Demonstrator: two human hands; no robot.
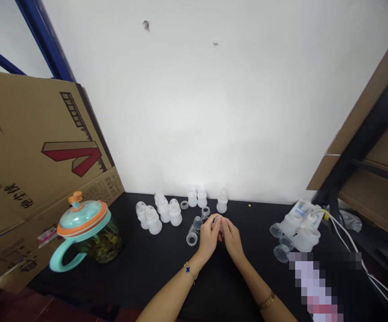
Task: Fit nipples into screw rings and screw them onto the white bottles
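My left hand (209,236) and my right hand (232,239) meet at the middle of the black table (167,268), fingers pinched together around a small clear plastic piece (218,220) that I cannot make out well. Just left of them lie clear rings and caps (191,239). Behind stand several small white bottles (153,219), and a few more (222,202) line the wall.
A glass jug (89,232) with a teal handle and an orange-rimmed lid stands at the left, in front of large cardboard boxes (29,156). At the right lie more white bottles and clear caps (297,232), white cables (351,241) and a dark shelf frame (364,147).
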